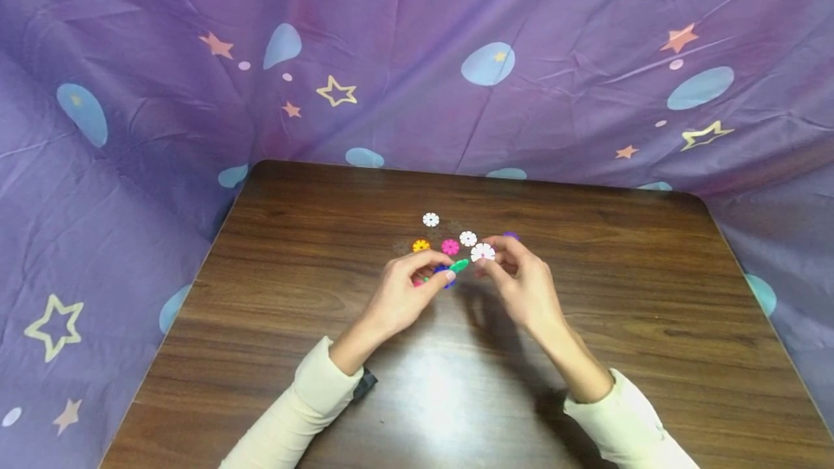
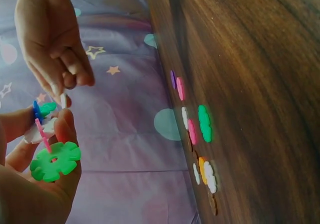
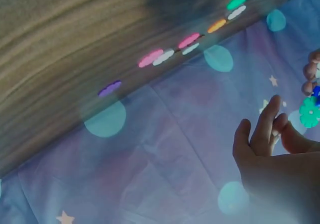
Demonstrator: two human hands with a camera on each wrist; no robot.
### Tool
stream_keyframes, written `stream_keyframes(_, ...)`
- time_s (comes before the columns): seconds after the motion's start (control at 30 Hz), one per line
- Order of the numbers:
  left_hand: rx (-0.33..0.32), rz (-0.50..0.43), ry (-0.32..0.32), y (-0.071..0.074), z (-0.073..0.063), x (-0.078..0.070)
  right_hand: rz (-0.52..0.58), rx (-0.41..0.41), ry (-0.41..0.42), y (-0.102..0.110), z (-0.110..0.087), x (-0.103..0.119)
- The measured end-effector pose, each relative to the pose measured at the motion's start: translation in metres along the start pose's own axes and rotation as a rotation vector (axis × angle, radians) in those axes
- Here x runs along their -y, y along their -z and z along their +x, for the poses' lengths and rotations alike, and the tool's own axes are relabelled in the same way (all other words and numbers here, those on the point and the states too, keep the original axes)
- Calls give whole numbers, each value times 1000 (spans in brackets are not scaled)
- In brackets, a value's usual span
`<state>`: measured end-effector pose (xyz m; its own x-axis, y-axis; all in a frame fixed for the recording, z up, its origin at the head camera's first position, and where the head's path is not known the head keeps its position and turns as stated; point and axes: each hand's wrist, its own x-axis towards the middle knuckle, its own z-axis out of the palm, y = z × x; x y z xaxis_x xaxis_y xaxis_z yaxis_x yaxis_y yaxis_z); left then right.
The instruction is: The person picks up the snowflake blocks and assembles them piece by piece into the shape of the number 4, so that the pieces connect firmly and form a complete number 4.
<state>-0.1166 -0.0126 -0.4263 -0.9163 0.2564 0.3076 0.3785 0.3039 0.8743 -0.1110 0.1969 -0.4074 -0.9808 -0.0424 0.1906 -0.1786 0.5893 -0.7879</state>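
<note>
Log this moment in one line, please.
left hand: holds joined discs | right hand: pinches white disc | loose discs: on table

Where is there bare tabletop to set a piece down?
On the table, bare patches lie between its left edge and the left hand, and between the right hand and its right edge. The glare-lit patch between the sleeves looks bare too. It's crowded just beyond the hands, among the loose discs.
</note>
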Motion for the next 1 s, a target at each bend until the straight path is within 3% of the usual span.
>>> stream_keyframes(0.57,-57,17,-36,-2,0,0,-24,-156,148,2,-8,12)
stream_keyframes(1.0,-56,11,-28,-2,0,-2,-27,-202,196,1,-12,19)
